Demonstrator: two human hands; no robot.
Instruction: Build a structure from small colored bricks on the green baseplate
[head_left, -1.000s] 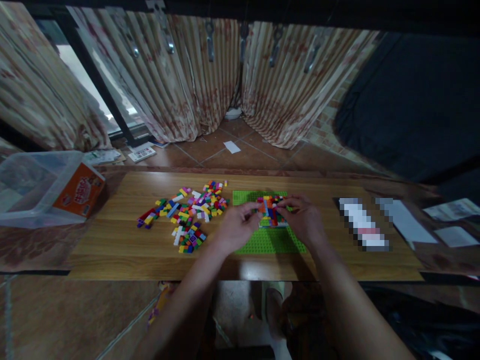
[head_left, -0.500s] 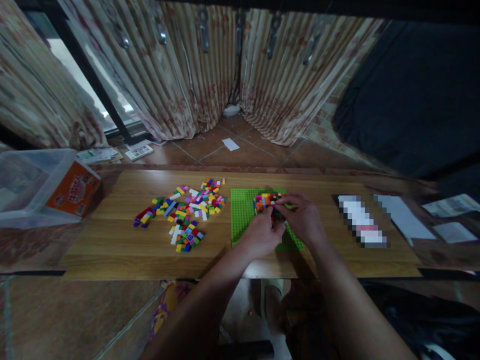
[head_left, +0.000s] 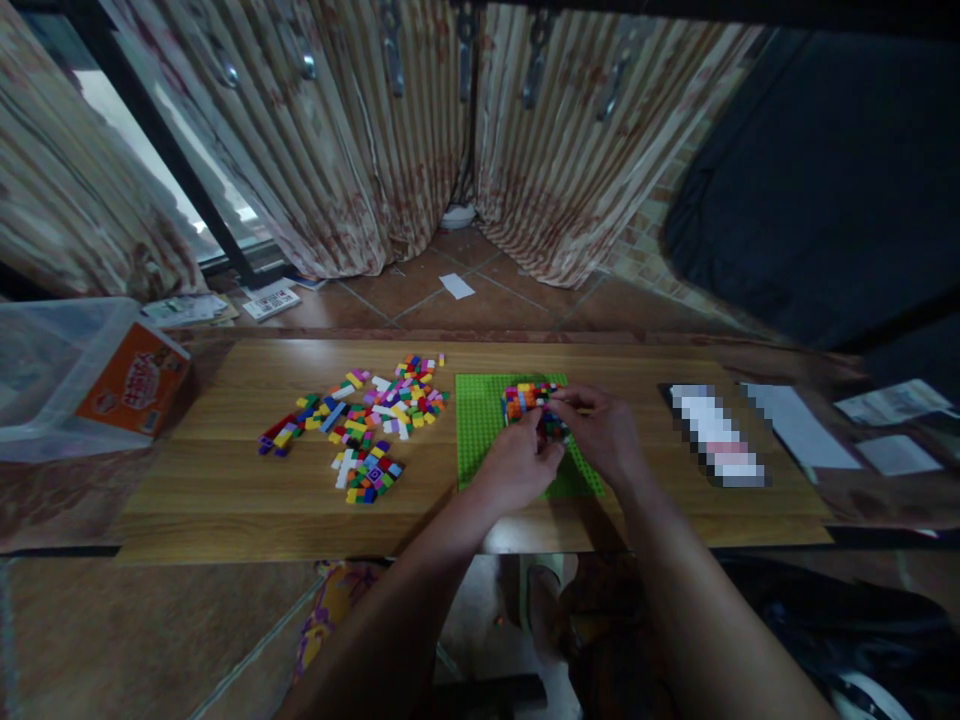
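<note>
A green studded baseplate (head_left: pixel 474 440) lies on the wooden table, bearing a compact build of colourful toy bricks (head_left: pixel 520 402). My left hand (head_left: pixel 523 465) is at the near side of the build, its fingers curled against the bricks. From the right, my right hand (head_left: pixel 602 428) reaches over the build's right part with thumb and forefinger closed together. Whatever small piece may be between these fingertips is too hidden to make out. Both hands cover much of the build's near and right sides.
Left of the baseplate spreads a pile of loose toy bricks (head_left: pixel 405 405). A clear plastic bin (head_left: pixel 52 350) with an orange label stands at the far left. To the right lie a pixelated flat object (head_left: pixel 716 435) and a sheet of white paper (head_left: pixel 802 425). Curtains (head_left: pixel 330 150) hang beyond the table.
The whole view has shifted slightly, so everything appears a little further left. My right fingers have shifted slightly at the build; both hands stay at the bricks.
</note>
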